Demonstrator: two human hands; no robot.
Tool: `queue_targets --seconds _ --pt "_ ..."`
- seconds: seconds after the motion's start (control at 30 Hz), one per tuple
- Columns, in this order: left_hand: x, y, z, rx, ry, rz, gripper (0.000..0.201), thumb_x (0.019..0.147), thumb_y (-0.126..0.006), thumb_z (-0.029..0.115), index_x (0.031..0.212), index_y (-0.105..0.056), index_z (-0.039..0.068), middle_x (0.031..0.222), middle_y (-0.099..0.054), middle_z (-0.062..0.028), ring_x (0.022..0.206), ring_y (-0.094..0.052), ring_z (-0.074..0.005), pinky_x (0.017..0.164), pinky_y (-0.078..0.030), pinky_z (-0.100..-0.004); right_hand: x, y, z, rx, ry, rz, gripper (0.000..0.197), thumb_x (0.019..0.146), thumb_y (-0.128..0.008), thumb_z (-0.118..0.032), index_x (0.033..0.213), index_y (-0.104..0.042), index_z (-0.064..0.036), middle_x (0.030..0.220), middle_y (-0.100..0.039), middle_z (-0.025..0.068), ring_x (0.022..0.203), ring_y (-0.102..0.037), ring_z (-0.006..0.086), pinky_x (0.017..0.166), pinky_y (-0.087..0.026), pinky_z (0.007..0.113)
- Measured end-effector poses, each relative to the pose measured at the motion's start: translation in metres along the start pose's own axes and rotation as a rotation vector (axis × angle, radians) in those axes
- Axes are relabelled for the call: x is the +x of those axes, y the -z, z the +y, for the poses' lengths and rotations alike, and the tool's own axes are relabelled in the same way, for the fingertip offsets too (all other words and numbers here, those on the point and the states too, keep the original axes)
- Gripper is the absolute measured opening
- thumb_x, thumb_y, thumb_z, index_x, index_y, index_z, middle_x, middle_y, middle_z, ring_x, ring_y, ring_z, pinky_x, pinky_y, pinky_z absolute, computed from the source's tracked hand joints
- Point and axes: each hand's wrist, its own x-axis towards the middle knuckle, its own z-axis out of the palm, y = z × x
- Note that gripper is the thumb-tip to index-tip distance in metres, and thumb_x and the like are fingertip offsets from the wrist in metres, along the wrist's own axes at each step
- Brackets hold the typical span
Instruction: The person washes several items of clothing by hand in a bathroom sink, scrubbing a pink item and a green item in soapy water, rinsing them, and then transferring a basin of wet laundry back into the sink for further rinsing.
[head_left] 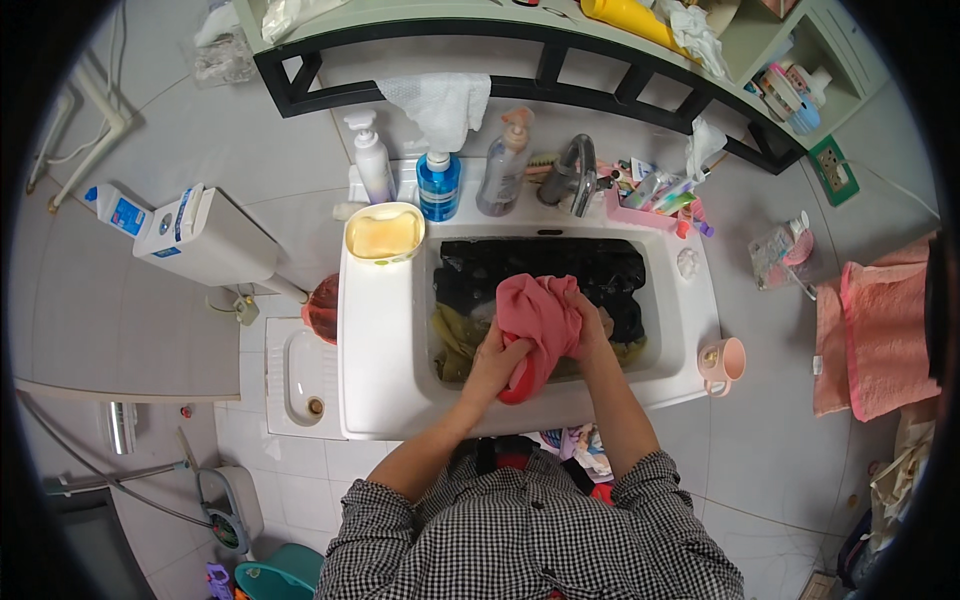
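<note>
Your left hand (492, 362) pinched the pink cloth (540, 312) under its thumb, your right hand (590, 325) gripping its side, above the sink (385, 350). Soft, limp, probably water-heavy; best held by thick folds. You had room between near rim (575, 397) and faucet (557, 187), cup (730, 360) at right corner.

Left forearm (435, 443): bare, enters from the lower centre, angled up and to the right. Right forearm (619, 410): bare, angled up and to the left. The left hand (497, 360) and right hand (592, 328) converge near the frame centre, apart, right slightly higher. Both are curled in a grip, partly hidden.
</note>
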Motion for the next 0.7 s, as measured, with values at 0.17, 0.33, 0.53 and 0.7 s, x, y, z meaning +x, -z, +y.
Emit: queue_targets --seconds 0.17,0.33,0.53,0.7 --pt "-0.004 0.019 0.033 0.492 -0.012 -0.091 0.06 0.069 -0.06 0.025 0.123 -0.038 0.011 0.105 -0.054 -0.0167 0.095 -0.055 -0.03 0.083 -0.042 -0.0344 -0.013 -0.001 0.004 -0.242 -0.009 -0.016 0.054 0.077 -0.061 -0.028 0.122 -0.04 -0.0066 0.121 -0.045 0.0068 0.11 -0.045 0.0213 0.094 -0.036 0.033" --pt "-0.007 0.024 0.039 1.005 -0.016 -0.179 0.068 0.066 -0.058 0.035 0.127 -0.033 0.016 0.106 -0.052 -0.0224 0.09 -0.054 -0.0395 0.08 -0.045 -0.0412 -0.023 -0.006 0.01 -0.435 -0.019 -0.037 0.062 0.078 -0.062 -0.023 0.13 -0.031 -0.0083 0.129 -0.036 0.0051 0.116 -0.039 0.0186 0.094 -0.035 0.03" --pt "-0.011 0.004 0.065 1.298 0.048 -0.197 0.07 0.064 -0.061 0.027 0.125 -0.035 0.005 0.115 -0.046 -0.0246 0.095 -0.053 -0.0364 0.083 -0.043 -0.0376 -0.012 -0.003 0.033 -0.499 0.104 0.193 0.042 0.075 -0.062 -0.008 0.114 -0.046 -0.0038 0.107 -0.052 0.0056 0.096 -0.051 0.0145 0.083 -0.043 0.027" --pt "-0.006 0.017 0.055 0.432 -0.188 -0.102 0.067 0.073 -0.06 0.025 0.131 -0.029 0.008 0.118 -0.046 -0.0194 0.106 -0.048 -0.0291 0.09 -0.039 -0.0365 -0.016 -0.032 0.019 -0.281 0.43 0.432 0.022 0.074 -0.062 -0.004 0.094 -0.055 -0.0025 0.086 -0.056 0.0036 0.079 -0.054 0.0128 0.074 -0.046 0.026"
